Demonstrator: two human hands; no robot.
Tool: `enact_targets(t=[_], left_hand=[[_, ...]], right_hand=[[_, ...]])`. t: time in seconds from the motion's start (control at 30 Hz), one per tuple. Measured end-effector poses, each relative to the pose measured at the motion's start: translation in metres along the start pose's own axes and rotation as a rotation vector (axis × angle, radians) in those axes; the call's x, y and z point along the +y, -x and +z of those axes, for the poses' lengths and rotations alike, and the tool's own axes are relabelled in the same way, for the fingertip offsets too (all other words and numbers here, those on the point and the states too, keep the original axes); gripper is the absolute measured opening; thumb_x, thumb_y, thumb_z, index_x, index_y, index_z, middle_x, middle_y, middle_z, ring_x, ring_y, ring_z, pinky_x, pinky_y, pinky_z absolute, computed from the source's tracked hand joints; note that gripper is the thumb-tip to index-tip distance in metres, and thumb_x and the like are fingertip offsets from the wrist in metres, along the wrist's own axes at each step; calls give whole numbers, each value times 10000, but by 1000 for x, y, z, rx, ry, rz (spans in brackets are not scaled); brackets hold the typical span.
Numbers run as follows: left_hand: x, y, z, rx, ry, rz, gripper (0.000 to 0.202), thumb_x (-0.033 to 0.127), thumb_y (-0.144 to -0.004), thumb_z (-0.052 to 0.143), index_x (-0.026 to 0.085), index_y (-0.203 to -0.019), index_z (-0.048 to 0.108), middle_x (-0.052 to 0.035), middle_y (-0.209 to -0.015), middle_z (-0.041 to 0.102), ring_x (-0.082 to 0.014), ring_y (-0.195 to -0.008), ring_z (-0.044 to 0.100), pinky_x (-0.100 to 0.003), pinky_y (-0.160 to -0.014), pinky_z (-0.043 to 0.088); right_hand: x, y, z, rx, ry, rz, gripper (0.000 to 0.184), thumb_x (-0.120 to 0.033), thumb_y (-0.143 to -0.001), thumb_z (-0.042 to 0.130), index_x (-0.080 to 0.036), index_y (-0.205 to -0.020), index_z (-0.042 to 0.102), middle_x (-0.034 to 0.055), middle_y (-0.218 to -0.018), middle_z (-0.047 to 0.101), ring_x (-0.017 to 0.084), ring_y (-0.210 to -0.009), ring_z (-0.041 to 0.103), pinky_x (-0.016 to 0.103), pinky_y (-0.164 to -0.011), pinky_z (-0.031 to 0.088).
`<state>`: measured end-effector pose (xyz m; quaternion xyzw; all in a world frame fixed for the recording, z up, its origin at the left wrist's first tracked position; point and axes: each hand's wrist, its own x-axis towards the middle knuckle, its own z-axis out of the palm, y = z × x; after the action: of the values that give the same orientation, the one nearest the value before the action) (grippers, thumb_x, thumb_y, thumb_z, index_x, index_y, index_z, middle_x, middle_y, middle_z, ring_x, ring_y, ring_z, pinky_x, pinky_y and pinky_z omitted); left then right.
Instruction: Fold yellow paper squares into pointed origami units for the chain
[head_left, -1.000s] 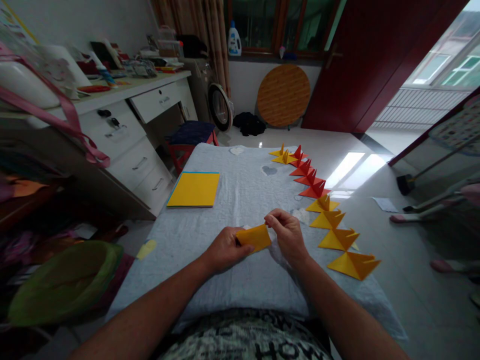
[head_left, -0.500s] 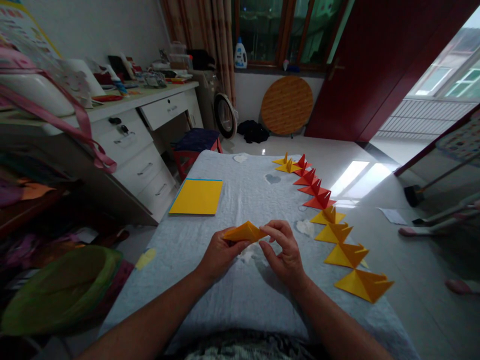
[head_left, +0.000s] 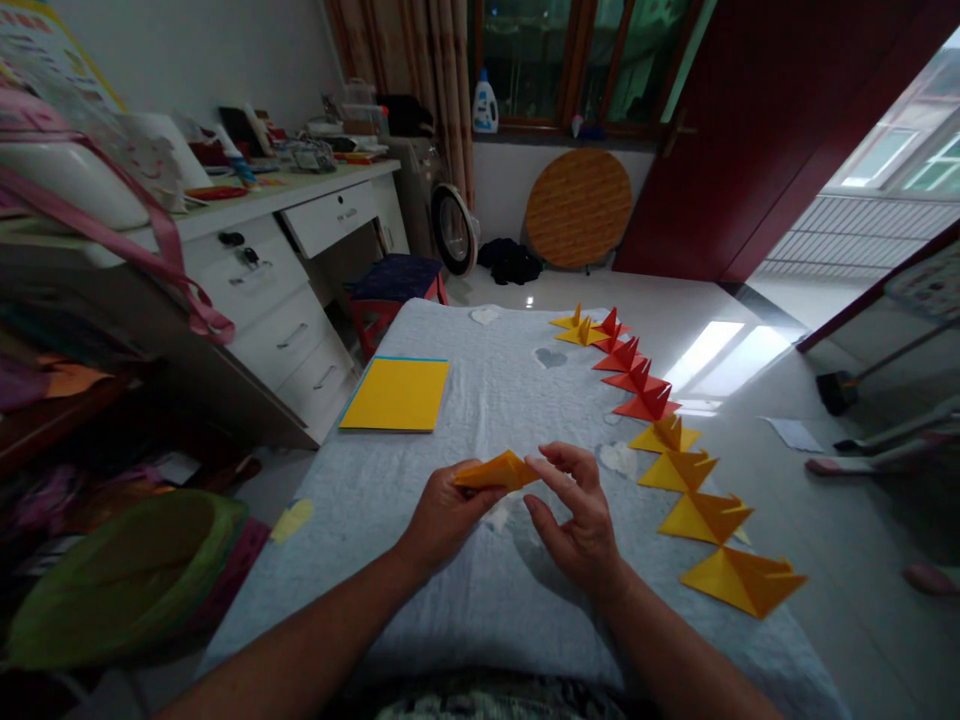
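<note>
A folded piece of yellow origami paper [head_left: 491,472] is held above the cloth-covered table [head_left: 450,610], pinched between the thumb and fingers of my left hand [head_left: 441,515]. My right hand [head_left: 577,510] is at the paper's right tip, its index finger touching there while the thumb stands apart below and the other fingers are loosely bent. A stack of square yellow paper [head_left: 395,394], with a blue edge at the back, lies beyond my left hand. Along the table's right side runs a row of folded paper pieces, with yellow ones [head_left: 705,515] nearer and red ones [head_left: 645,398] farther.
Two yellow folded pieces [head_left: 583,330] sit at the far end of the row. A red stool [head_left: 390,285] with a dark cushion stands behind the table. At left are a white desk [head_left: 277,290] and a green-lined bin [head_left: 127,570].
The view has shifted slightly. My left hand keeps its pinch on the yellow paper, while my right thumb has moved a little farther from the paper's right tip.
</note>
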<state>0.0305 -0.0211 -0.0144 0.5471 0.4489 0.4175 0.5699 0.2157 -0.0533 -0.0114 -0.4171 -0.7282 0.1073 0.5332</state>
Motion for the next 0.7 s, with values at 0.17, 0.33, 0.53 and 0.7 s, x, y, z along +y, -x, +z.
enact_targets(t=[0.17,0.33,0.53,0.7], left_hand=[[-2,1,0,-1,-53,38,159,275,-768,739,144,-858,737,-10,-754,683,-152,-693,604,-242,-646,472],[-4,1,-1,11,-92,62,170,304,-783,722,146,-844,734,-9,-730,661,-149,-674,584,-240,-629,454],[-3,0,0,-11,-74,37,199,315,-780,722,150,-890,738,-24,-778,686,-165,-714,604,-255,-662,466],[-4,1,-1,-16,-128,88,129,276,-780,703,155,-811,734,-4,-707,652,-148,-665,575,-245,-630,439]], right_hand=[[-1,-1,0,-8,-13,-3,507,-93,-873,614,-333,-1319,611,83,-1209,546,245,-1104,548,399,-858,522],[-1,0,-1,-14,-5,-13,517,-83,-870,600,-339,-1320,611,84,-1235,542,250,-1115,540,407,-862,514],[-2,-1,-2,-22,-12,-23,525,-80,-857,598,-327,-1319,610,83,-1244,535,245,-1119,537,395,-858,517],[-3,-1,0,-13,-57,9,520,-93,-858,609,-327,-1323,593,81,-1219,521,246,-1127,534,414,-888,517]])
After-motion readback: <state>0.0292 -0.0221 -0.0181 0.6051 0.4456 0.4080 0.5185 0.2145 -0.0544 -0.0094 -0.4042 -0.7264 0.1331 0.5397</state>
